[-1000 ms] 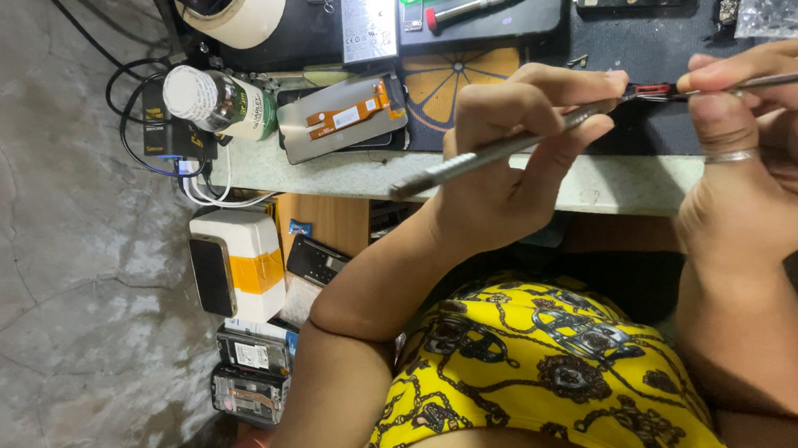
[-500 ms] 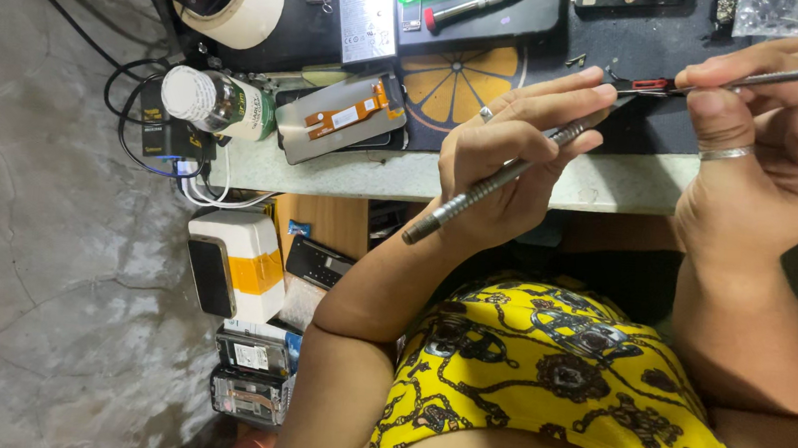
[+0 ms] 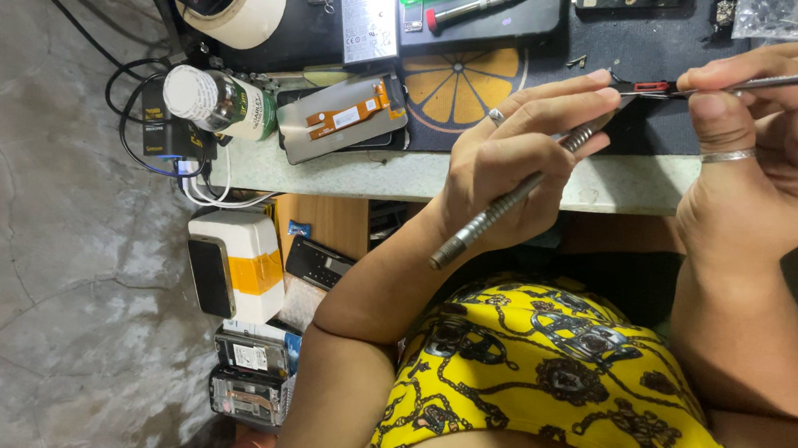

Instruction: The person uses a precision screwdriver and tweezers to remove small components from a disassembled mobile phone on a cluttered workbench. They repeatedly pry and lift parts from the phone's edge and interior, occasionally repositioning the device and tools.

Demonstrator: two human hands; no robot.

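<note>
Tape roll (image 3: 246,7) cut off at top edge

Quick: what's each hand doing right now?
Left hand: closed on a metal tool.
Right hand: closed on a second metal tool, ring on the thumb.

A mottled grey stone floor (image 3: 32,254) is filling the left side of the view, cracks running across it, well apart from the grip. A pale worktop edge (image 3: 346,175) is running just beneath the grip, with a dark work mat (image 3: 632,109) lying on it right by the grip. A wooden shelf panel (image 3: 324,226) is showing below the worktop. Black cables (image 3: 131,107) are trailing off the bench's far left end. Even, soft light is falling everywhere, casting no hard shadows.
</note>
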